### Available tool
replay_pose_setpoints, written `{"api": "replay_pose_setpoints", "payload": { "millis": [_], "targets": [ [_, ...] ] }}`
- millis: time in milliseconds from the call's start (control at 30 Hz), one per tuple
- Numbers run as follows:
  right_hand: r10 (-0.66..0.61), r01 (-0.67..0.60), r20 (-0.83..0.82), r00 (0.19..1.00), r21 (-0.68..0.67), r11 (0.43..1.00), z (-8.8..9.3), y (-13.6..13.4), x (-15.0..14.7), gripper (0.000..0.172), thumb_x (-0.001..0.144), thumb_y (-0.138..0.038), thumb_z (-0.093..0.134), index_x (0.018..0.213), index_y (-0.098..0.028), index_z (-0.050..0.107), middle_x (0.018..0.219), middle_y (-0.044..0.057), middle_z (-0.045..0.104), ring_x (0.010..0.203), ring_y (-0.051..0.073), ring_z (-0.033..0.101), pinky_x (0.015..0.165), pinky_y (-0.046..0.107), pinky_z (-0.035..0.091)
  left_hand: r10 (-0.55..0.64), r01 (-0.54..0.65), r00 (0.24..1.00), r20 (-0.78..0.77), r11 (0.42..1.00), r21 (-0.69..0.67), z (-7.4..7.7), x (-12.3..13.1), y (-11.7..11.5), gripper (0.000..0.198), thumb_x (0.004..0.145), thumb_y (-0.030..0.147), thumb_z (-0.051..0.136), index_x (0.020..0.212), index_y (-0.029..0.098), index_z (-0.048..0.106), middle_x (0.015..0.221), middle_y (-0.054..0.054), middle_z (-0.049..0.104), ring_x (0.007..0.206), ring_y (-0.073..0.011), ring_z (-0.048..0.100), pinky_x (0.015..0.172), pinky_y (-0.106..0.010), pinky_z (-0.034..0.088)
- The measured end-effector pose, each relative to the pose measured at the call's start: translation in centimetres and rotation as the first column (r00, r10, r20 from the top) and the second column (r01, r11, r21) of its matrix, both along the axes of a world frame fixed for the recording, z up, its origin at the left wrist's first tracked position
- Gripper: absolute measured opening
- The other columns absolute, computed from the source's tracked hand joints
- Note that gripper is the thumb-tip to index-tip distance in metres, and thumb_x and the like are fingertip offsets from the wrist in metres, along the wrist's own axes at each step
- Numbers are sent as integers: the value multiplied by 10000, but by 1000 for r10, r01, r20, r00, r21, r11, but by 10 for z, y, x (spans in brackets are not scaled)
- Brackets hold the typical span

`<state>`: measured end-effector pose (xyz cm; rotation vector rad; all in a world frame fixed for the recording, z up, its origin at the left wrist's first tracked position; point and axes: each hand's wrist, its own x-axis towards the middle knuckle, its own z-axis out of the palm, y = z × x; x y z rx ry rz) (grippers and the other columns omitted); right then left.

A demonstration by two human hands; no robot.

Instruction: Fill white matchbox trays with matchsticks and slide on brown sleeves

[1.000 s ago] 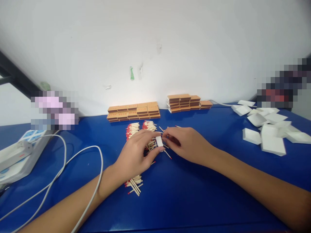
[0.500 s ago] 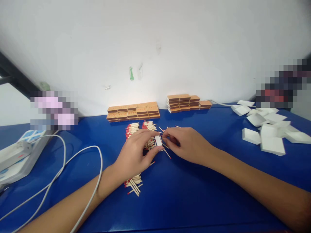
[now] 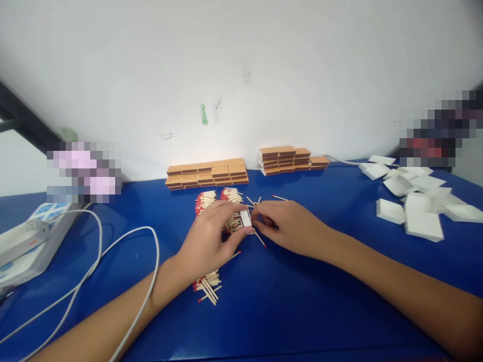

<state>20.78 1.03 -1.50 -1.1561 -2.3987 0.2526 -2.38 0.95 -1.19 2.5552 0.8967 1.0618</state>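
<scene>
My left hand [image 3: 211,239] is closed around a small white matchbox tray [image 3: 246,218], pinched between thumb and fingers just above the blue table [image 3: 287,301]. My right hand [image 3: 289,225] meets it from the right, fingertips pinched at the tray's edge, apparently on matchsticks that I cannot make out. Red-tipped matchsticks [image 3: 211,198] lie in a heap right behind both hands. A smaller bundle of matchsticks [image 3: 207,285] lies by my left wrist.
Two stacks of brown matchbox sleeves [image 3: 207,173] [image 3: 289,158] stand against the white wall. Several empty white trays [image 3: 415,201] are scattered at the right. A white cable [image 3: 124,261] loops across the left, near a white and blue device [image 3: 26,241].
My right hand has dropped slightly lower and closer to the tray. A single matchstick behind it has come into view. My left hand has held still.
</scene>
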Motion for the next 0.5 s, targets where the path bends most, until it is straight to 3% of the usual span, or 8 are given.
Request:
{"api": "replay_pose_setpoints", "payload": {
  "millis": [500],
  "targets": [
    [-48,51,44,998,-59,997,1,0,-1,116,954,-180,617,844,-197,584,751,-5,612,645,146,522,639,281,337,-1,1,1000,-4,999,43,-1,0,0,330,973,314,733,1264,176,659,1188,-109,756,1131,-272,700,980,-456,581]
  ]
}}
